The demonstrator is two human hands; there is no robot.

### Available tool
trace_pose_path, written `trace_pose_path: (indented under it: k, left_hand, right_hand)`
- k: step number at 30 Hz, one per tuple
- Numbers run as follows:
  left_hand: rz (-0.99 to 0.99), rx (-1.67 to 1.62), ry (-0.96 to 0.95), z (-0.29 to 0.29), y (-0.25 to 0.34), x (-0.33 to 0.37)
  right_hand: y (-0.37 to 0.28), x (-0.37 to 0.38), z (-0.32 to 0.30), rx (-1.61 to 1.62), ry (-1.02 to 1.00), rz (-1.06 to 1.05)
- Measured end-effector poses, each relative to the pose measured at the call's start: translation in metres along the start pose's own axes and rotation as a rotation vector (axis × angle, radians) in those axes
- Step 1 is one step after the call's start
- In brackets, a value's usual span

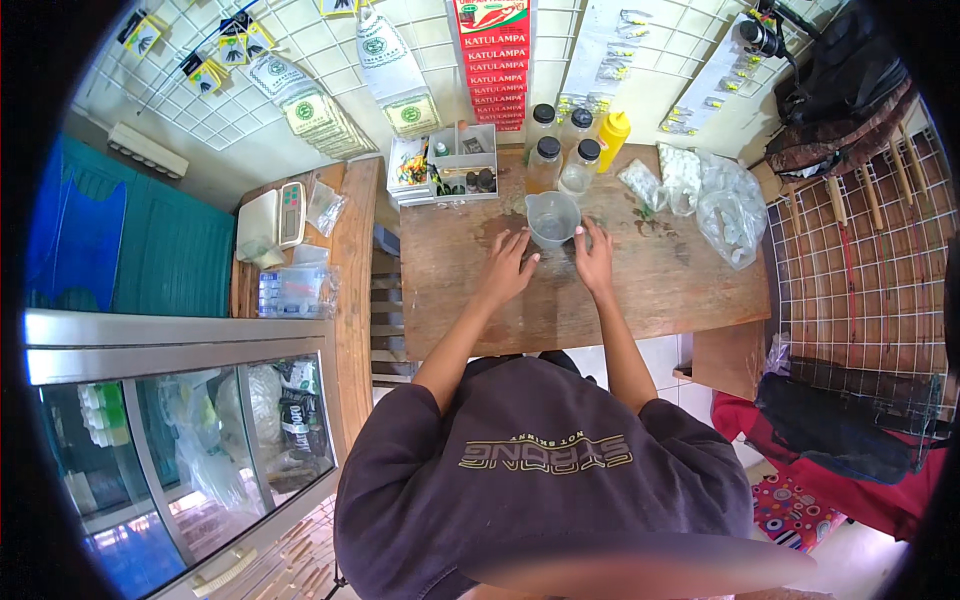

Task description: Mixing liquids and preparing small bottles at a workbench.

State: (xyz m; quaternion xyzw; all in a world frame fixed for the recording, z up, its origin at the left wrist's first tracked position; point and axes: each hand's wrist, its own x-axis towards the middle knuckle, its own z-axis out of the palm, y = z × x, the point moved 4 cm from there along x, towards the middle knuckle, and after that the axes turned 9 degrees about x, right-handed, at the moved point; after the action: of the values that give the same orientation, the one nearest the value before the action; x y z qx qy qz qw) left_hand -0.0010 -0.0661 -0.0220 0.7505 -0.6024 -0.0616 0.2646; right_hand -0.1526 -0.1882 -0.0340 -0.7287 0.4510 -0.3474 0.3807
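A translucent plastic measuring jug (pixel 553 222) stands upright on the wooden table (pixel 470 310), its spout toward the left. My left hand (pixel 507 268) rests on the tabletop just left of the jug, fingers stretched and apart, holding nothing. On the other side, my right hand (pixel 595 258) has its fingers extended beside the jug's right wall; whether a fingertip touches it I cannot tell. Behind the jug are several clear bottles with black caps, one in front with amber liquid (pixel 543 178), and a yellow squeeze bottle (pixel 612 138).
A grey divided organizer (pixel 467 160) with small items stands at the table's back left. Plastic bags of white pieces (pixel 680 180) lie at the back right. Left, a side counter carries a weighing scale (pixel 290 215); a glass case (pixel 200 420) is nearer. Packets hang on the wall grid.
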Motion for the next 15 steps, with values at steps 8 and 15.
trace_pose_path:
  k: [8, 15]
  left_hand:
    - [-0.181, -0.13, 0.115, -0.02, -0.042, 0.005]
    - [-0.276, -0.056, 0.122, -0.034, -0.07, 0.015]
  right_hand:
    - [-0.025, -0.005, 0.041, 0.064, -0.135, -0.141]
    - [-0.077, 0.034, 0.028, -0.118, -0.031, -0.32]
